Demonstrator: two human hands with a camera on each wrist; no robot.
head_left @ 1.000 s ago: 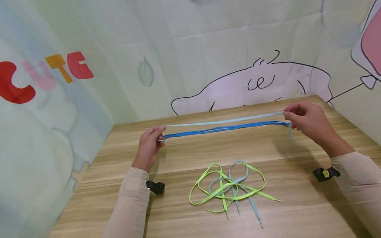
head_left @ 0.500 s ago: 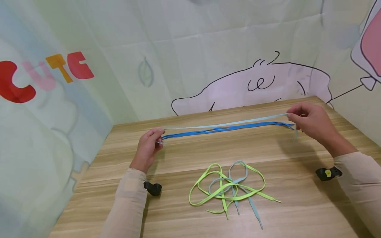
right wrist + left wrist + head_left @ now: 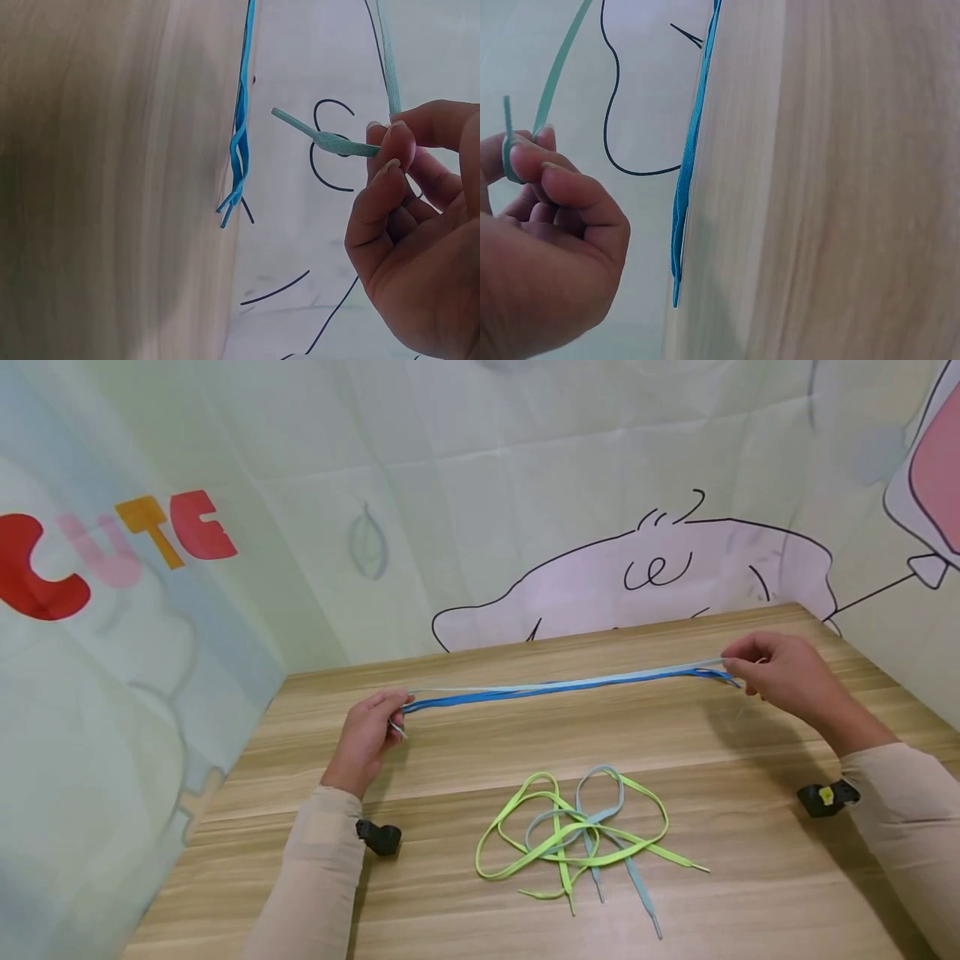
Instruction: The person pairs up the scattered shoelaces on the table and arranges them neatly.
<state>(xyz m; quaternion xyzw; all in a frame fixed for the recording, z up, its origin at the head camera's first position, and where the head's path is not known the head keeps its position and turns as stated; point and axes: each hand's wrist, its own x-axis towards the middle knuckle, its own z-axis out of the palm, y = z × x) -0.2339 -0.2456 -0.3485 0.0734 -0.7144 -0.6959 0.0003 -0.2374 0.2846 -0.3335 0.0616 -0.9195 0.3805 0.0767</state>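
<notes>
A pale blue shoelace [image 3: 675, 667] is stretched between the two hands above the far part of the table. My left hand [image 3: 365, 735] pinches it near one end, the short tip poking out past the fingers in the left wrist view. At the other end my right hand [image 3: 787, 681] pinches it between thumb and fingers, and its tip [image 3: 292, 124] sticks out in the right wrist view. Under the stretched lace, several blue shoelaces [image 3: 465, 698] lie side by side on the table, roughly parallel to it. Both wrist views show their ends free of the hands.
Nearer on the wooden table [image 3: 300, 877] lies a loose tangle of a lime green shoelace [image 3: 675, 857] and a greyish-blue shoelace [image 3: 640, 885]. A printed curtain [image 3: 315, 460] hangs behind the table's far edge. Each wrist wears a small black camera.
Both hands have come lower and nearer, and the left has shifted slightly left. The pale lace has dropped from behind the blue laces to overlap them in the head view.
</notes>
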